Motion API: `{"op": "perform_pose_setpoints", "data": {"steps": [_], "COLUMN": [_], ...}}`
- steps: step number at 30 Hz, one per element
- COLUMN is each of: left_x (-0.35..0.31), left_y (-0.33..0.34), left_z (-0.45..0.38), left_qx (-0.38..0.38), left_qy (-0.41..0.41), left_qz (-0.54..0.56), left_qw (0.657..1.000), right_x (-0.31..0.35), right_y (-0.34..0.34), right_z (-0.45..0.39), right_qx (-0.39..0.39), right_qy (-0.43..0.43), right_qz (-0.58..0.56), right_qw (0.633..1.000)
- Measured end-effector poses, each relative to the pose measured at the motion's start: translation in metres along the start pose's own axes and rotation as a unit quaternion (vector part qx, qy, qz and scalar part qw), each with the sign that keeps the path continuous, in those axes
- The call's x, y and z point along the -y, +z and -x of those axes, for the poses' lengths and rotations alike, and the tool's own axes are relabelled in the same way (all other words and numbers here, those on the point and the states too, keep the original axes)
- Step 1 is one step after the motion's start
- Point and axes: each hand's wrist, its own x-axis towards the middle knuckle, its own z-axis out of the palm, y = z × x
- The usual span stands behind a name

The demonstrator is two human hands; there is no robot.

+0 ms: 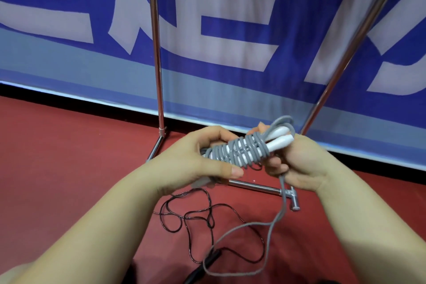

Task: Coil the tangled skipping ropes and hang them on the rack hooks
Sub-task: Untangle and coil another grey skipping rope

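A grey skipping rope (239,148) is wound in tight turns around its two white handles (280,138), held in front of me above the floor. My left hand (196,157) grips the left end of the bundle. My right hand (297,163) holds the right end, and the rope's loose grey tail (280,210) hangs from it in a long loop down to the floor. A thin black skipping rope (196,217) lies tangled on the red floor beneath my hands, its black handle (207,260) near the bottom edge. The rack's hooks are out of view.
The chrome rack stands just ahead: one upright pole (156,53), a slanted pole (350,48) at right and a base bar (255,187) on the red floor (69,157). A blue and white banner (230,30) covers the wall behind it.
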Motion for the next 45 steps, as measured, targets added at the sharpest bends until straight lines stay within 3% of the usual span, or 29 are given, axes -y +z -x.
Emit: {"op": "perform_pose_setpoints", "data": {"steps": [5, 10, 13, 19, 24, 28, 35, 40, 45], "left_x": [-0.001, 0.005, 0.011, 0.025, 0.029, 0.025, 0.025, 0.023, 0.015], "left_y": [-0.003, -0.013, -0.018, -0.016, -0.015, -0.011, 0.008, 0.012, 0.012], "left_z": [-0.007, -0.013, -0.015, -0.019, -0.019, -0.018, -0.017, -0.015, -0.013], "left_qx": [-0.122, -0.236, -0.274, -0.272, -0.155, -0.058, 0.015, 0.002, -0.003], "left_qy": [-0.007, -0.033, -0.04, -0.045, -0.054, -0.035, 0.01, 0.019, 0.029], "left_qz": [0.032, 0.038, -0.014, -0.195, -0.289, -0.284, -0.283, -0.204, -0.088], "left_qw": [0.992, 0.971, 0.961, 0.941, 0.943, 0.956, 0.959, 0.979, 0.996], "right_x": [-0.008, -0.014, -0.013, -0.007, -0.006, -0.004, -0.003, -0.003, -0.002], "right_y": [0.01, 0.013, 0.013, 0.009, -0.001, -0.011, -0.016, -0.025, -0.021], "right_z": [-0.002, 0.004, 0.009, 0.015, 0.011, 0.009, 0.01, 0.007, 0.003], "right_qx": [-0.095, -0.073, -0.085, -0.142, -0.17, -0.177, -0.147, -0.102, -0.04], "right_qy": [-0.133, -0.141, -0.143, -0.192, -0.225, -0.208, -0.111, 0.044, 0.129], "right_qz": [0.194, 0.302, 0.351, 0.461, 0.491, 0.46, 0.366, 0.123, -0.058], "right_qw": [0.967, 0.94, 0.921, 0.855, 0.825, 0.845, 0.912, 0.986, 0.989]}}
